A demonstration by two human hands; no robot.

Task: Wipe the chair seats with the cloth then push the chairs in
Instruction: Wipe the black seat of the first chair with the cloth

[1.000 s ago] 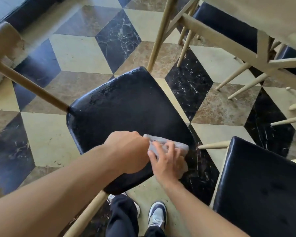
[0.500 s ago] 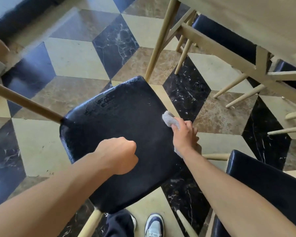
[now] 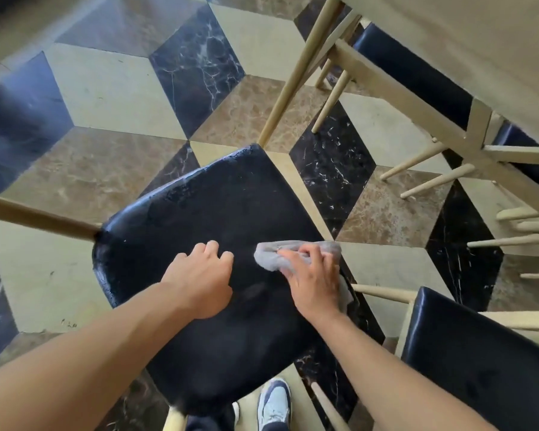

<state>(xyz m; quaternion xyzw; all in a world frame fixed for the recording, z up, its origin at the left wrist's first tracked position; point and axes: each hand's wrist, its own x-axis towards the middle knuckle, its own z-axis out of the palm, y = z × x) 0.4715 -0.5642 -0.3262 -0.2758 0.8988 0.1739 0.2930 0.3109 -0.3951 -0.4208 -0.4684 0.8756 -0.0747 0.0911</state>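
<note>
Your left hand [image 3: 199, 281] rested on the middle of the chair seat [image 3: 199, 213]. Your right hand [image 3: 315, 278] pressed the cloth [image 3: 271, 258] onto that seat near its right edge, just right of the left hand. A second seat [image 3: 479, 362] stood to the right, apart. The worktop [image 3: 479, 42] lay ahead on the right, with further chairs tucked beneath it.

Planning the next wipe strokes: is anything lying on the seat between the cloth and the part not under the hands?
Only the left hand, resting curled on the seat just left of the cloth held by the right hand. The far half of the seat shows nothing on it.
</note>
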